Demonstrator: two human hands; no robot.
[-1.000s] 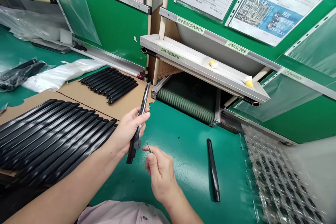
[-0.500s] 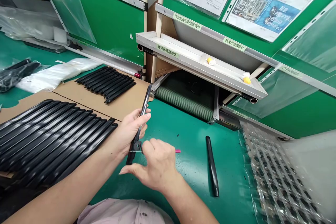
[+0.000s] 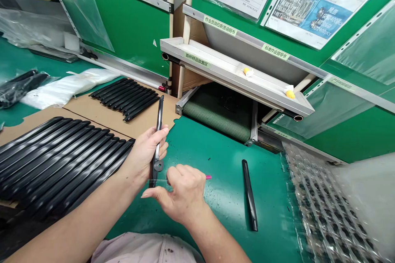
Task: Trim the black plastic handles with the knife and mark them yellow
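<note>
My left hand (image 3: 151, 148) is closed around a long, narrow black plastic part (image 3: 159, 115), held tilted with its far end up and away. Near its lower end a small rounded tab with a hole sticks out. My right hand (image 3: 182, 191) is closed on a pink-ended knife (image 3: 208, 177), most of its handle hidden in the fist. Its thin, shiny blade lies across the black part's lower end, below the tab. The right thumb is stretched out just beside that end; whether it touches I cannot tell.
Glossy black parts (image 3: 61, 160) lie in a row on cardboard (image 3: 27, 125) at left, with a smaller row (image 3: 126, 98) behind. A single black part (image 3: 249, 195) rests on the green table (image 3: 222, 213). Clear plastic trays (image 3: 327, 205) stand right; a conveyor belt (image 3: 219, 111) runs beneath a shelf (image 3: 234, 74).
The left hand and black part have shifted left and slightly toward me, and the part stands steeper. The knife blade has slid from beside the tab to nearer the part's lower end.
</note>
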